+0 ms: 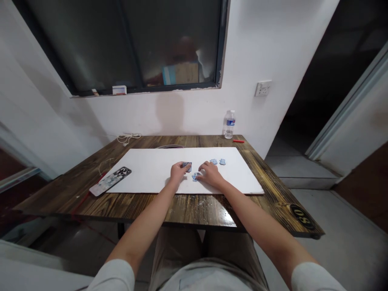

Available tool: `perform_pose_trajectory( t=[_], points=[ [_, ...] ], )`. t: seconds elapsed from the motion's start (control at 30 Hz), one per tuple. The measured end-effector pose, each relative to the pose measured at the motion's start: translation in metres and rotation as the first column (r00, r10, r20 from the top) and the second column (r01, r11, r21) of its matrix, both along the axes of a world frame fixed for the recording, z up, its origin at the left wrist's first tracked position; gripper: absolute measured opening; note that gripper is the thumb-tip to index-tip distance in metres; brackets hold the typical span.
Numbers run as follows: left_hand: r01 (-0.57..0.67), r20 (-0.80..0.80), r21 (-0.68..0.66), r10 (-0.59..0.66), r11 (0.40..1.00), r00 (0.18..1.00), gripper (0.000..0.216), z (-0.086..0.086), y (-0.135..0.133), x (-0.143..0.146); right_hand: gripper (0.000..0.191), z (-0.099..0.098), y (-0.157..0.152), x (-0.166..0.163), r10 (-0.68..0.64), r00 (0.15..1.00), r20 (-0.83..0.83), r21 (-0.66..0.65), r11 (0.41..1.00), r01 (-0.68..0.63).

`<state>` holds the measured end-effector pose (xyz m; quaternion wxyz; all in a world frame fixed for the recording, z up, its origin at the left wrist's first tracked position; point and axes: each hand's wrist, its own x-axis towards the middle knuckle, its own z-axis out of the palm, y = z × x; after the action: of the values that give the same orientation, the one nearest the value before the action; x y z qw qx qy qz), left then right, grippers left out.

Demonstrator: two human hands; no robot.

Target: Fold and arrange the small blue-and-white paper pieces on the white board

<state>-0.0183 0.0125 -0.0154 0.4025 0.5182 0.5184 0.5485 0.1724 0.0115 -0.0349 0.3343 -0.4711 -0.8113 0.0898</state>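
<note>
Small blue-and-white cards point(188, 167) stand tilted in my left hand point(178, 173), pinched between thumb and fingers above a white board point(151, 169). Just to the right, my right hand point(209, 174) has bent fingers, with its thumb side on another blue-and-white card point(195, 177) low over the board. Whether that is a single card or several overlapping ones I cannot make out. Beyond my right hand lie two more small groups of cards, one point(214, 161) partly behind my fingers and another point(222, 161) in full sight. The print on the cards is too small to read.
The board lies on a dark wooden table point(100, 206). A phone point(110, 181) overlaps its left edge. At the back stand a water bottle point(230, 124) and a red pen-like stick point(238, 141). A coiled white cable point(129, 138) is at the back left, against the wall.
</note>
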Motion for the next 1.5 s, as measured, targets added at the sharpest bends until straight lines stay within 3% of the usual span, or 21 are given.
perform_pose_trajectory(
  t=[0.1,0.2,0.3,0.37,0.53,0.6,0.77,0.9,1.03,1.17,1.5],
  points=[
    [-0.015,-0.008,0.015,0.015,1.0,1.0,0.04,-0.001,0.0,-0.001,0.03,0.006,-0.006,0.001,0.181,0.983,-0.012,0.072,0.981,-0.179],
    [-0.029,-0.014,0.027,0.029,0.999,0.999,0.04,-0.001,0.001,-0.002,0.013,0.011,-0.008,0.002,0.402,0.914,0.047,0.13,0.905,-0.405],
    [-0.024,-0.016,0.039,0.025,0.999,1.0,0.04,-0.002,0.001,-0.002,0.015,0.011,-0.006,0.002,0.452,0.881,0.144,0.15,0.87,-0.47],
    [-0.019,-0.006,0.037,0.019,0.999,1.0,0.04,-0.002,0.001,-0.002,0.024,0.009,-0.004,0.002,0.405,0.892,0.201,0.134,0.891,-0.435],
    [-0.021,-0.017,0.024,0.021,0.999,1.0,0.036,-0.003,0.002,-0.001,0.032,0.007,-0.001,0.006,0.14,0.929,0.343,0.114,0.975,-0.189],
    [-0.019,-0.029,0.027,0.02,0.999,0.999,0.036,-0.003,0.002,-0.001,0.037,0.005,0.0,0.007,0.091,0.922,0.375,0.076,0.989,-0.128],
    [-0.017,-0.026,0.021,0.017,1.0,1.0,0.039,-0.001,-0.002,0.0,0.046,0.0,0.001,0.011,0.197,0.91,0.365,-0.132,0.979,-0.158],
    [-0.008,-0.03,0.022,0.008,1.0,1.0,0.042,0.0,-0.003,0.001,0.062,-0.001,0.0,0.009,0.17,0.912,0.374,-0.107,0.984,-0.14],
    [-0.004,-0.017,0.016,0.004,1.0,1.0,0.042,0.0,-0.001,0.001,0.038,0.003,0.001,0.006,0.17,0.957,0.235,0.027,0.983,-0.182],
    [-0.004,-0.025,0.012,0.004,1.0,1.0,0.038,0.0,-0.001,0.001,0.029,0.003,0.005,0.009,0.306,0.935,0.179,-0.01,0.951,-0.309],
    [0.008,-0.023,-0.009,-0.008,1.0,1.0,0.039,-0.001,-0.002,0.001,0.049,-0.014,0.012,0.013,0.138,0.943,0.302,-0.124,0.987,-0.104]
  ],
)
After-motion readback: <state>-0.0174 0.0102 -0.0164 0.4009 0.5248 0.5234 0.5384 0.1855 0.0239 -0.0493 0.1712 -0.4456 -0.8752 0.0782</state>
